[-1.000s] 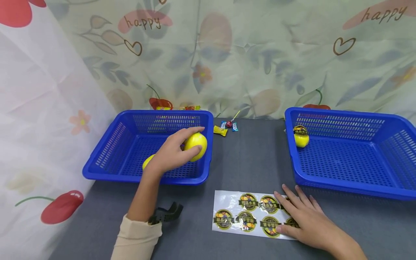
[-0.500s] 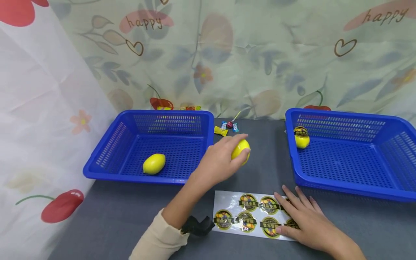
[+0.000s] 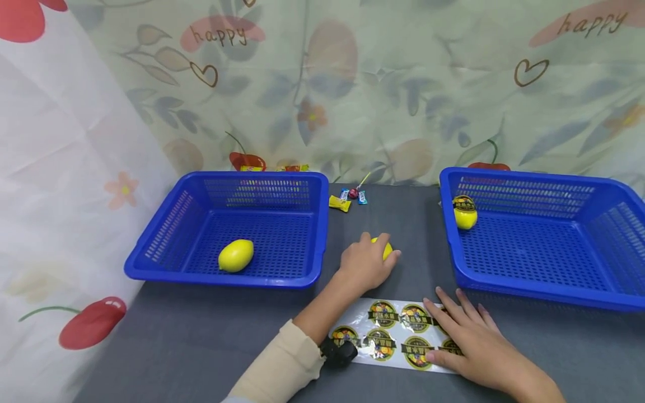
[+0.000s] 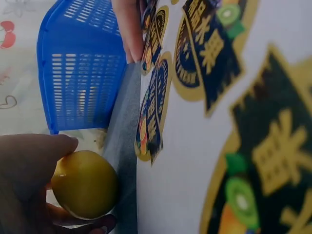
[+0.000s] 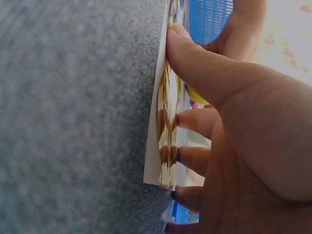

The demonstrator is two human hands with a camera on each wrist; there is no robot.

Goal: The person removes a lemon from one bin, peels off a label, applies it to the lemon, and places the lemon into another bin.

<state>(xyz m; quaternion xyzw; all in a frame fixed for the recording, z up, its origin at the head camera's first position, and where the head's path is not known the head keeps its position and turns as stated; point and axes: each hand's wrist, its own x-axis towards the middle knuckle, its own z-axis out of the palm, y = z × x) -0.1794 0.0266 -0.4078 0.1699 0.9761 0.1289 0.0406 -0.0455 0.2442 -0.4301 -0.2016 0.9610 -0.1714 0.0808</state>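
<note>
In the head view my left hand (image 3: 367, 263) grips a yellow lemon (image 3: 387, 250), mostly hidden under the fingers, low over the table between two baskets. The left wrist view shows that lemon (image 4: 86, 184) between thumb and fingers, beside the sticker sheet. Spread fingers of my right hand (image 3: 476, 341) rest on the right end of the white sticker sheet (image 3: 365, 308), which bears round black-and-gold labels. A second lemon (image 3: 236, 256) lies in the left blue basket (image 3: 221, 277). Another lemon (image 3: 465, 218), with a black label on it, sits in the right blue basket (image 3: 544, 294).
Behind the gap between the baskets lie a yellow-wrapped candy (image 3: 340, 204), a lollipop (image 3: 354, 193) and small blue-white wrapped candies (image 3: 363, 197). A patterned curtain (image 3: 383, 101) hangs along the back. Grey cloth (image 3: 201, 336) covers the table.
My left hand has carried the lemon out of the left basket, rightward and down toward the table behind the sheet. The right hand has stayed on the sticker sheet.
</note>
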